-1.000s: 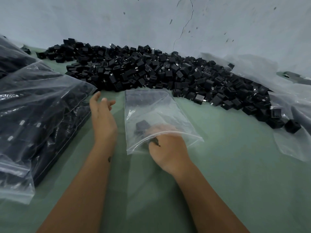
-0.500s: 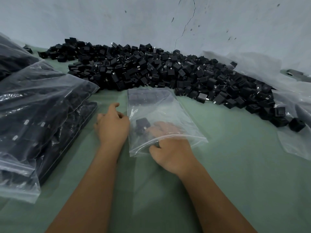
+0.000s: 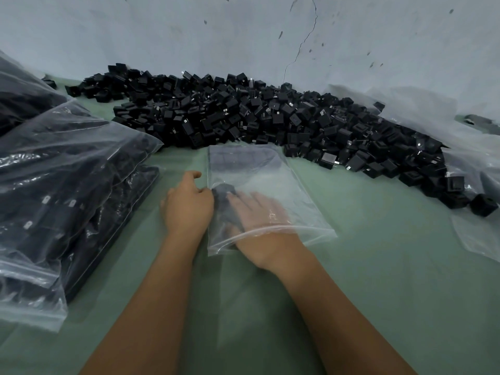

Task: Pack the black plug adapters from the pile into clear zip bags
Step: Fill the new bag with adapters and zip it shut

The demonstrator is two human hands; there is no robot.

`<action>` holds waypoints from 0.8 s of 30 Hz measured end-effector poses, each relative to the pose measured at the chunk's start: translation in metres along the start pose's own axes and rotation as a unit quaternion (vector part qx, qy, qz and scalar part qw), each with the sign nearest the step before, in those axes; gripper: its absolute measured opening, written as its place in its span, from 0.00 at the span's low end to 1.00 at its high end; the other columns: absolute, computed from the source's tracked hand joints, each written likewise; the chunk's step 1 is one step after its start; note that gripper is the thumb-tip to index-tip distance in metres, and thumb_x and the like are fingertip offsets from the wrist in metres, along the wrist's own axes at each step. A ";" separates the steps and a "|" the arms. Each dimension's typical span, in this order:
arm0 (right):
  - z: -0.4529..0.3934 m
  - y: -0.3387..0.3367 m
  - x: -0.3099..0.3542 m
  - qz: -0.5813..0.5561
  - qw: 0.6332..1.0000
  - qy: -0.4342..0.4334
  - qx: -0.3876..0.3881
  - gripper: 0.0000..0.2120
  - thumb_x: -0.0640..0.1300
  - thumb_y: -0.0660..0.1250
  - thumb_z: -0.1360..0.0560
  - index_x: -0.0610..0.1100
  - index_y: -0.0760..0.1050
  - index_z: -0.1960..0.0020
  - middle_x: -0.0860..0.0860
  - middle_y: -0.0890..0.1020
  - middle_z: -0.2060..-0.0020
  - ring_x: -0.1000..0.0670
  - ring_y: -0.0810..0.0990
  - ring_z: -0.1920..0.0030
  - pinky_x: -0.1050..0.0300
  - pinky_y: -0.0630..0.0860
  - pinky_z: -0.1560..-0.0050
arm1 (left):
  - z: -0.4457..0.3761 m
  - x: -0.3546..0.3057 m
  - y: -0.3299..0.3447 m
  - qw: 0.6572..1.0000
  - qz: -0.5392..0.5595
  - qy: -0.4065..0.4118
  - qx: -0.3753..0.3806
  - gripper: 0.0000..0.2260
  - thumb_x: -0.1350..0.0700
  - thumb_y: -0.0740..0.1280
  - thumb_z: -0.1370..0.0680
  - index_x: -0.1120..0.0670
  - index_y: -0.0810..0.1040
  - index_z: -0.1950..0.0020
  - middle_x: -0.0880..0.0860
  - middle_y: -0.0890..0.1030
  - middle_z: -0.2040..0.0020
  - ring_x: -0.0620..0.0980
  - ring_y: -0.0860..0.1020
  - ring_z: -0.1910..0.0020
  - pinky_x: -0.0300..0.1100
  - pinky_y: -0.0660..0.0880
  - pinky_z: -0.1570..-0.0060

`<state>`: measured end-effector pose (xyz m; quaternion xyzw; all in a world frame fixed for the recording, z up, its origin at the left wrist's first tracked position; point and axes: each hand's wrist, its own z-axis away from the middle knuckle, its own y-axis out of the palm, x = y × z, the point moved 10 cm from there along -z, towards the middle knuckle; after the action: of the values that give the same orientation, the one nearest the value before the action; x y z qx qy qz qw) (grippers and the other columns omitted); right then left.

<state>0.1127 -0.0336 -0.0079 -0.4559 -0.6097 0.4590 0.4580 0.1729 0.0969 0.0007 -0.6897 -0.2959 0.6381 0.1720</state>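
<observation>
We see a clear zip bag (image 3: pixel 259 185) lying flat on the green surface (image 3: pixel 378 266), its mouth toward us and its far end just short of the pile of black plug adapters (image 3: pixel 270 120). Inside the bag, near its left edge, sits a dark adapter (image 3: pixel 224 196), blurred through the plastic, with more dark shapes below it that we cannot make out clearly. Our right hand (image 3: pixel 259 215) is pushed in through the mouth up to the wrist, its fingers stretched out flat and relaxed beside the adapter; we cannot tell whether they touch it. Our left hand (image 3: pixel 188 204) rests outside against the bag's left edge, its fingers curled toward the plastic at the level of the adapter, though we cannot tell whether they pinch it or only press on it.

The pile runs along the foot of the pale cracked wall (image 3: pixel 243 36), from the far left to the right edge. On the left lie large filled bags (image 3: pixel 67 198) of dark adapters, stacked and overlapping. On the right, loose clear plastic (image 3: pixel 476 234) lies beside the pile's end.
</observation>
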 end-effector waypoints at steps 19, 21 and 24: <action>-0.068 0.015 0.002 0.057 0.997 -0.052 0.008 0.20 0.52 0.53 0.21 0.51 0.66 0.30 0.52 0.68 0.30 0.49 0.62 0.29 0.50 0.60 0.31 | -0.007 0.001 0.002 1.000 -0.004 0.004 -0.008 0.20 0.59 0.59 0.24 0.47 0.71 0.33 0.54 0.82 0.53 0.57 0.75 0.44 0.50 0.60 0.38; -0.072 0.013 0.008 0.078 0.994 -0.082 0.002 0.20 0.50 0.55 0.21 0.50 0.67 0.31 0.52 0.70 0.31 0.51 0.62 0.28 0.52 0.60 0.30 | -0.006 0.000 0.002 1.000 0.001 0.007 -0.011 0.20 0.60 0.59 0.24 0.46 0.72 0.34 0.54 0.82 0.55 0.58 0.75 0.45 0.50 0.61 0.37; -0.078 0.003 0.009 0.035 0.997 -0.066 -0.020 0.19 0.50 0.56 0.21 0.48 0.68 0.31 0.49 0.73 0.34 0.48 0.68 0.32 0.50 0.64 0.33 | -0.005 0.000 0.000 1.000 0.021 0.011 -0.013 0.22 0.62 0.58 0.26 0.41 0.75 0.38 0.53 0.80 0.60 0.57 0.74 0.46 0.52 0.68 0.37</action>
<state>0.1874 -0.0133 0.0024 -0.4551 -0.6309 0.4916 0.3914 0.1775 0.0982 0.0013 -0.7052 -0.2881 0.6295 0.1528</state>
